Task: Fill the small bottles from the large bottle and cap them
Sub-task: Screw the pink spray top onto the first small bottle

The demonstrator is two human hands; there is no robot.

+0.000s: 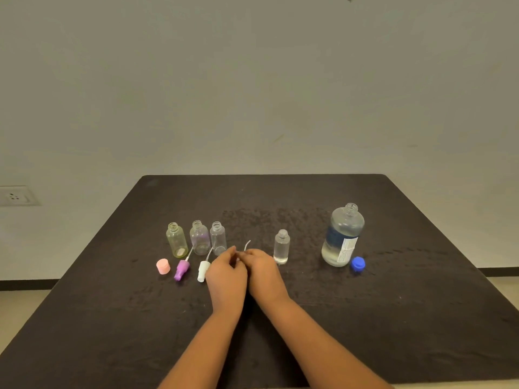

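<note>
Four small bottles are seen uncapped and upright on the dark table [393,318], with a wall socket [17,195] visible at the left edge of the frame. Left of centre, a yellowish bottle [177,240], a purplish bottle [199,237] and a clear bottle [218,238] are lined up close together. Below them, nearer the camera, a pink cap [163,266], a purple spray top [182,269] and a white spray top [202,270] are laid on the table, each spray top with a thin tube. At centre, the left hand [226,272] and right hand [264,272] are brought together, fingertips meeting around something small and pale; a thin tube [247,245] rises just above them, but what is pinched cannot be told. Just right of the hands, a fourth small bottle [281,247] is filled with clear liquid. Further right, the large bottle [343,236] stands open, partly filled, its label print too small to be read, with its blue cap [358,264] set beside its base.
</note>
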